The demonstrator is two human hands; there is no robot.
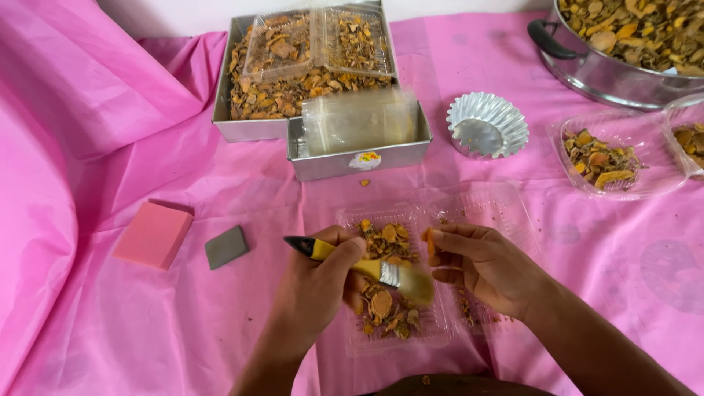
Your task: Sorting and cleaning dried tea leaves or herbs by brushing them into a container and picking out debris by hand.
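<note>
Two clear packs (627,158) at the right already hold dried pieces. On the pink cloth (110,110), the open pack (440,220) in front is half filled; the left hand (319,282) grips a brush (367,268) over it, the right hand (480,264) pinches one orange piece (427,240). Trays (253,125) and a pot (609,73) stay full.

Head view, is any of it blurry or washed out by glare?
Head view: mostly sharp under soft, even light; the brush bristles smear slightly; glare whitens the foil cup and the pot rim; shadows stay faint under the left hand and right hand.
</note>
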